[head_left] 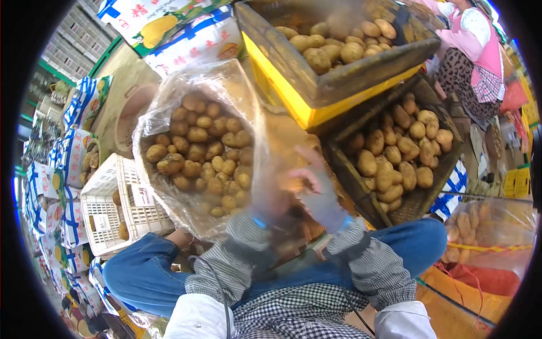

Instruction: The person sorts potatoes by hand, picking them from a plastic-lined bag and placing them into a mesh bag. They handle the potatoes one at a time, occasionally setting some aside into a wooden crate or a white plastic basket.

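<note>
My left hand, badly smeared by motion, is at the right edge of a clear plastic bag full of small potatoes. The blur hides its fingers. Beside it, my right hand wears a grey glove with bare-looking fingertips, its fingers bent and spread apart. I cannot tell whether a potato lies between them. Both hands are over a brown-orange surface between the bag and a dark basket of larger potatoes.
A dark crate of potatoes rests on a yellow crate ahead. White plastic baskets stand left, near stacked printed cartons. Another bagful of potatoes lies right. A person in pink is at upper right.
</note>
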Motion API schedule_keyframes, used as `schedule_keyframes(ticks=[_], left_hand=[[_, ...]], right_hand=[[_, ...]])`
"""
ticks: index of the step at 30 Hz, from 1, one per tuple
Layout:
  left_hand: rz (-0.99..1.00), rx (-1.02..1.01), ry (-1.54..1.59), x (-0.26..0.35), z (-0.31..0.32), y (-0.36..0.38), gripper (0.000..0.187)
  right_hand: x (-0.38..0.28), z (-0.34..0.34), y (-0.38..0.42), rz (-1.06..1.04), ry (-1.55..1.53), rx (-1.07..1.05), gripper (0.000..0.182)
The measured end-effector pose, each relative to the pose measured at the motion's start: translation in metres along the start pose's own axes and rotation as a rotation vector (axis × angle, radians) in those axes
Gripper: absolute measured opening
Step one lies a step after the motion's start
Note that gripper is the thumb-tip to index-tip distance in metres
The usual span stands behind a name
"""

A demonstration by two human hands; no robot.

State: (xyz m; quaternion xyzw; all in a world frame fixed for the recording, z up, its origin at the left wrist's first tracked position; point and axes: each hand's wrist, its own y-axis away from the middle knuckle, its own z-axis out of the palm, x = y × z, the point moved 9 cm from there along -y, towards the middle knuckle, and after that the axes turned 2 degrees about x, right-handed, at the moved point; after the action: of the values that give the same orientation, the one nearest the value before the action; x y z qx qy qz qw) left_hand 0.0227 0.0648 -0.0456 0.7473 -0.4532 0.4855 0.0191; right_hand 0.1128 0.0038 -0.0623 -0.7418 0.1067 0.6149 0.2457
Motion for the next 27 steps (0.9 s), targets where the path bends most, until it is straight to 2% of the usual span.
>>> schedule_keyframes(ticks=[2, 3, 5, 6, 8, 9, 11, 14, 16, 18, 21, 24, 25, 27], left_hand=[[0.051, 0.024, -0.041, 0.023, 0.007, 0.004, 0.045], [0.017, 0.026, 0.071, 0.028, 0.008, 0.000, 0.031], [0.025, -0.041, 0.101, 0.044, 0.009, -0.008, 0.028], [0.056, -0.121, 0.020, 0.053, 0.008, -0.007, 0.037], [0.017, -0.193, 0.076, 0.040, 0.017, 0.003, 0.043], [-0.057, -0.190, 0.217, 0.006, 0.035, 0.020, 0.041], [-0.128, -0.128, 0.324, 0.008, 0.030, 0.015, 0.039], [-0.164, -0.016, 0.347, 0.017, 0.016, 0.009, 0.038], [-0.283, 0.035, 0.573, -0.009, 0.023, 0.017, 0.041], [-0.424, 0.141, 0.804, -0.034, 0.029, 0.033, 0.042], [-0.523, 0.141, 0.878, -0.040, 0.024, 0.047, 0.038], [-0.518, 0.110, 0.806, -0.040, 0.019, 0.050, 0.034], [-0.499, 0.091, 0.753, -0.039, 0.018, 0.049, 0.033], [-0.412, 0.015, 0.569, -0.029, 0.018, 0.048, 0.030]], right_hand=[[0.016, 0.007, 0.015, 0.075, 0.014, 0.003, 0.034], [0.023, 0.007, 0.021, 0.124, -0.024, 0.046, 0.032], [0.025, 0.005, 0.021, 0.212, -0.114, 0.110, 0.030], [0.024, 0.007, 0.024, 0.268, -0.170, 0.132, 0.030], [0.024, 0.008, 0.022, 0.264, -0.158, 0.136, 0.032], [0.031, 0.010, 0.022, 0.213, -0.087, 0.121, 0.034], [0.026, 0.009, 0.019, 0.158, -0.117, 0.157, 0.034], [0.034, 0.008, 0.019, 0.241, -0.443, 0.293, 0.029], [0.056, 0.007, 0.027, 0.439, -0.679, 0.378, 0.026], [0.084, -0.011, 0.024, 0.433, -0.496, 0.422, 0.021], [0.079, -0.027, 0.022, 0.509, -0.275, 0.436, 0.021], [0.059, -0.029, 0.016, 0.338, -0.005, 0.378, 0.019], [0.041, -0.021, 0.013, 0.294, -0.038, 0.349, 0.017], [0.020, 0.002, 0.018, 0.118, 0.130, 0.165, 0.016]])
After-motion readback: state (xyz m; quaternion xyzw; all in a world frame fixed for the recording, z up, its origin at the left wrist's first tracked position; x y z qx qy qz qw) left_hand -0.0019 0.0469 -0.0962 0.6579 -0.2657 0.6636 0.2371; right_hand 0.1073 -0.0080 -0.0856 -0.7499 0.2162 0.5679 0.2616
